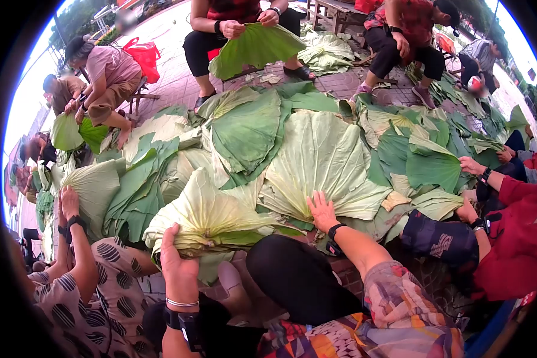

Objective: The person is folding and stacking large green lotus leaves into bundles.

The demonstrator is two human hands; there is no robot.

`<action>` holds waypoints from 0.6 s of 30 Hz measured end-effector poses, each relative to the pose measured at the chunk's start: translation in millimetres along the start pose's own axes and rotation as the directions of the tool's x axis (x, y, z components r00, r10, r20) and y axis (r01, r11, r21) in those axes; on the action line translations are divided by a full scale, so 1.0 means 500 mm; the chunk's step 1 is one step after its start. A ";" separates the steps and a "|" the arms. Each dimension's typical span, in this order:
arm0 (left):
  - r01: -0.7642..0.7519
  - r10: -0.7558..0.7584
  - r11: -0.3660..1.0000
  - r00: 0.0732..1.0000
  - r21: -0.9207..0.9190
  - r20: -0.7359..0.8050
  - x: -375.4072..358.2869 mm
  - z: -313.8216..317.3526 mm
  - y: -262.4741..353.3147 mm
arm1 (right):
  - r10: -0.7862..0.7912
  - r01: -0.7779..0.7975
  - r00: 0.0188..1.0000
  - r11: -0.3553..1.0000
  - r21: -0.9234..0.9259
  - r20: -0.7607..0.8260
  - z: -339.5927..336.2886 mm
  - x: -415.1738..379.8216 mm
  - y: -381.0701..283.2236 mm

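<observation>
My left hand (180, 265) grips a thick bundle of folded lotus leaves (206, 209) by its near edge, thumb on the outside and the other fingers hidden beneath. The bundle is pale yellow-green with ribs fanning out. To the right, my right hand (322, 213) rests with fingers spread on the lower edge of a large pale lotus leaf (325, 161). That leaf lies spread on top of the heap. Darker green leaves (247, 131) lie just beyond it.
The long heap of leaves runs across the paved ground (179, 59). Several people sit around it. Opposite, a person holds up a green leaf (256, 49). Close on my left, a patterned sleeve (65, 298) reaches in; on my right, a red sleeve (513, 238) does.
</observation>
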State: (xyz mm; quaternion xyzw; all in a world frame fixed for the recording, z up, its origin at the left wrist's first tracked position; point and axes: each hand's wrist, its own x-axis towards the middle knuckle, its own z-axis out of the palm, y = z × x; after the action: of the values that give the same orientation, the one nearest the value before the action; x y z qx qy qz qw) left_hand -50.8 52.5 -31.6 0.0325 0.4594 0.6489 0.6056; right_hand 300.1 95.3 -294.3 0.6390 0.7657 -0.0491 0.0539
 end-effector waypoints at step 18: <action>-0.015 0.023 0.996 0.996 -0.083 0.091 -0.001 0.014 -0.021 | 0.404 0.107 0.864 0.439 0.892 -0.302 -0.252 0.169 0.099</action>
State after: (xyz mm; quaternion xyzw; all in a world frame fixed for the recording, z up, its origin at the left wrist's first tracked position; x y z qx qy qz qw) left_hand -38.5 54.4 -33.9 0.0419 0.4036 0.6708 0.6207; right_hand 331.4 204.3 -182.1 0.6290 0.5513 -0.2779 -0.4724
